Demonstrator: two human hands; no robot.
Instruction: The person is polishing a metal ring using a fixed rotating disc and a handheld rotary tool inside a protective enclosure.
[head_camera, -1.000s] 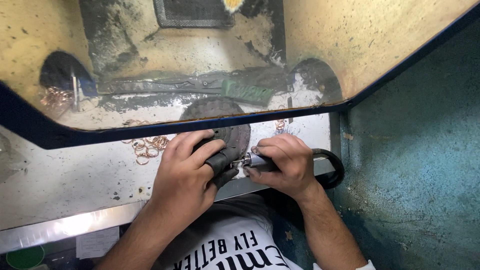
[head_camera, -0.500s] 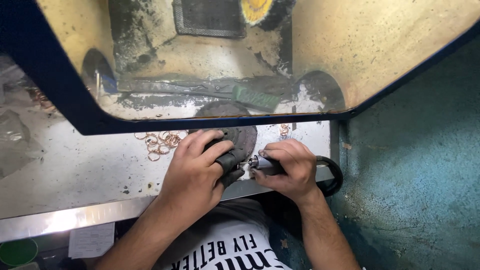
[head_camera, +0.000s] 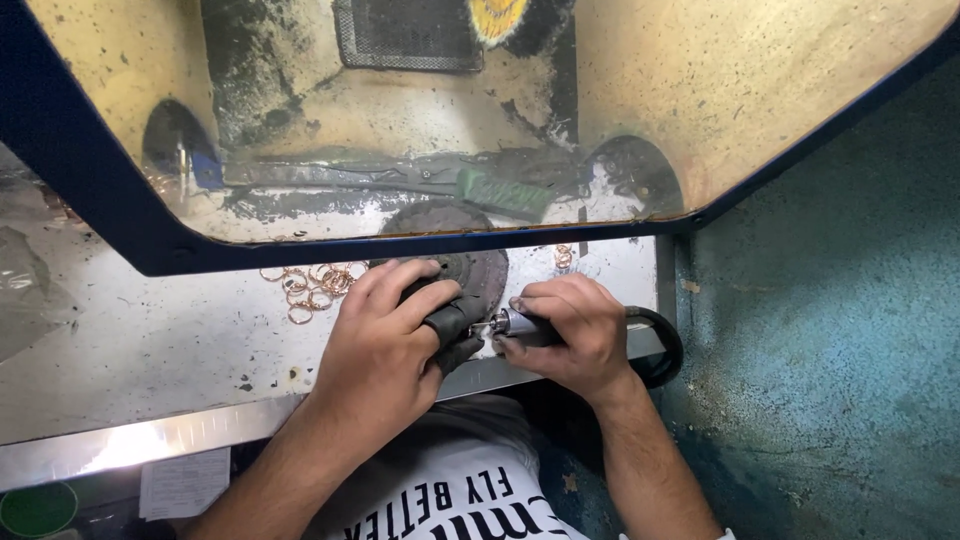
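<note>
Two bare hands meet at the front edge of the desk, a worn, speckled white surface with a bright metal strip along its near side. The left hand has its fingers curled tight round a small dark piece, thumb and forefinger wrapped in black covers; what the piece is cannot be told. The right hand grips a slim silver rotary handpiece, fingers closed around its barrel, the tip pointing left and touching the held piece. One black hose loops away from the handpiece at the desk's right edge.

Just behind the hands lies one round dark pad. To its left sits a loose cluster of about a dozen thin copper-coloured rings; a few more rings lie near the pad's right side. One blue-framed, dust-stained clear shield overhangs it all. One white paper slip hangs below the desk, bottom left, beside one green round lid.
</note>
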